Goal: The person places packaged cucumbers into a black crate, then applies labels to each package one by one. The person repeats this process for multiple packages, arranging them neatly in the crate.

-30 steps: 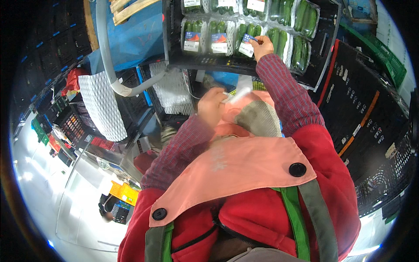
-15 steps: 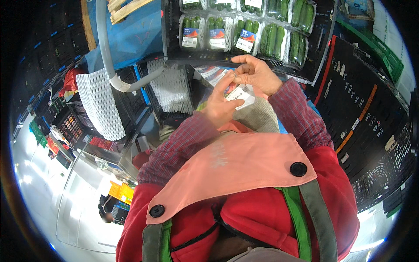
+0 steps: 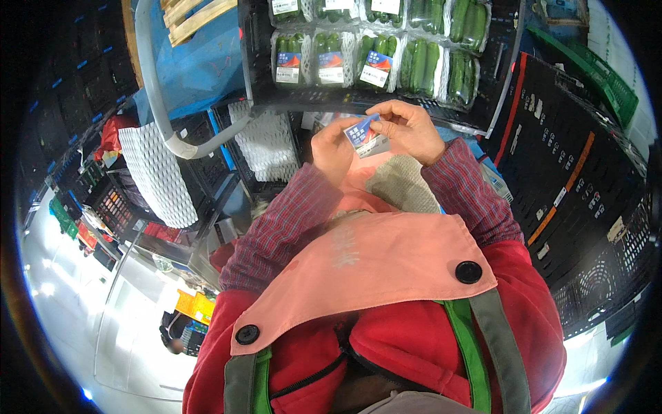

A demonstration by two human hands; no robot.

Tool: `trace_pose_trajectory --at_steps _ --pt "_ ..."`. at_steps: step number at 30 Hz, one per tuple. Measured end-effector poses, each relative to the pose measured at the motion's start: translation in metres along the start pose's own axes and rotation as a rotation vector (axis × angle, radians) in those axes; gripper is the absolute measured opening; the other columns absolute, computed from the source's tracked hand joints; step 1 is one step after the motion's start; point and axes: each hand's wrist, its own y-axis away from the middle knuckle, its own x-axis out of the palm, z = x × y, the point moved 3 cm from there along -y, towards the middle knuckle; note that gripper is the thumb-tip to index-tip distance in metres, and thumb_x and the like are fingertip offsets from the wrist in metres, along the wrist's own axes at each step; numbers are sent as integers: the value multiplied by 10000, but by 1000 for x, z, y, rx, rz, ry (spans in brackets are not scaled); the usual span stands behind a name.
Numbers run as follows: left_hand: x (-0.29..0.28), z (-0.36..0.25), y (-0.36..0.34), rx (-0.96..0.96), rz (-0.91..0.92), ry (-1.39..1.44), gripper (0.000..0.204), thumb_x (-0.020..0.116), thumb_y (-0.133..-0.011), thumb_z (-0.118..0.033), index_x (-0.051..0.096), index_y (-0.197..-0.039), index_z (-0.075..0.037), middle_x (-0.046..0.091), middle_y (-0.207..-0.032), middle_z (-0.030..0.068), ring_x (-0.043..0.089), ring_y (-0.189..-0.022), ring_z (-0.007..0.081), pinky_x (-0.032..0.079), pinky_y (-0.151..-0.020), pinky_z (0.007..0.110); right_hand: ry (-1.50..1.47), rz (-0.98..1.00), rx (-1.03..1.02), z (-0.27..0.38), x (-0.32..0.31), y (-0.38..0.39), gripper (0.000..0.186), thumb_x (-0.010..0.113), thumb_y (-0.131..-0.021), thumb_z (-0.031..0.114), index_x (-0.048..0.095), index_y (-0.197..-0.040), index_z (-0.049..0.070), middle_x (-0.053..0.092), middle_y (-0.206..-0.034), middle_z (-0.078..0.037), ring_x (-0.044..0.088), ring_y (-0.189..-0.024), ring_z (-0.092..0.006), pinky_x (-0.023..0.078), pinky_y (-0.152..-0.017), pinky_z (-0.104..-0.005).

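Note:
Between my two hands is a small blue-and-white label (image 3: 367,138) with a red patch, its printed face turned up. My left hand (image 3: 332,149) pinches its left edge. The fingers of my right hand (image 3: 412,132) close on its upper right corner. Just beyond my hands stands a black crate (image 3: 331,99) holding film-wrapped packs of cucumbers in white foam net. Similar labels lie on several packs, among them a labelled cucumber pack (image 3: 376,63) in the near row. The near cucumber pack (image 3: 419,67) to its right shows no label.
White foam net sheets (image 3: 155,172) hang at the left, with another foam net stack (image 3: 265,145) nearer the middle. A bent grey pipe (image 3: 153,90) rises there. Stacked black crates (image 3: 572,159) stand close on my right, with a green crate (image 3: 593,76) behind.
The label now lies flat and face up between my hands, where before it was tilted with a whitish sheet. My left hand has moved slightly left. The view has shifted a little.

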Motion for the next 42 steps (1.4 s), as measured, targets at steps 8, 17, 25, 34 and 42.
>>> trace_pose_trajectory --at_steps 8,17,25,34,42 --pt "21 21 -22 -245 135 -356 143 721 -847 -111 654 -852 15 643 -706 101 613 -630 196 485 -583 325 42 -426 -176 -1 -92 -51 100 629 -958 114 654 -996 25 654 -889 0 608 -850 -78 500 -795 -250" --pt "55 -25 -14 249 213 -490 159 703 -782 45 711 -936 5 627 -1183 180 597 -1172 323 492 -948 379 846 -819 -214 31 -246 -185 451 777 -821 327 656 -1111 3 710 -959 -172 686 -862 -248 557 -764 -374" --pt "60 -45 -7 584 268 -629 183 726 -691 57 687 -853 -19 538 -1330 248 442 -1323 485 444 -1053 504 928 -509 -92 34 -168 -125 733 743 -832 491 516 -1320 -7 690 -1020 -194 674 -925 -302 544 -834 -391" --pt "43 -54 15 612 345 -607 199 732 -720 24 703 -903 -46 404 -1439 293 390 -1342 525 412 -1074 518 -38 97 222 -1 -32 -7 470 655 -957 181 473 -1334 -34 643 -1114 -96 621 -1001 -135 519 -877 -291" --pt "9 -47 22 479 55 -479 675 841 -722 -76 539 -1325 -91 432 -1435 200 494 -1296 345 457 -1038 444 -92 -95 105 -2 9 41 406 755 -836 62 615 -1206 -33 692 -958 -47 635 -856 -76 523 -762 -247"
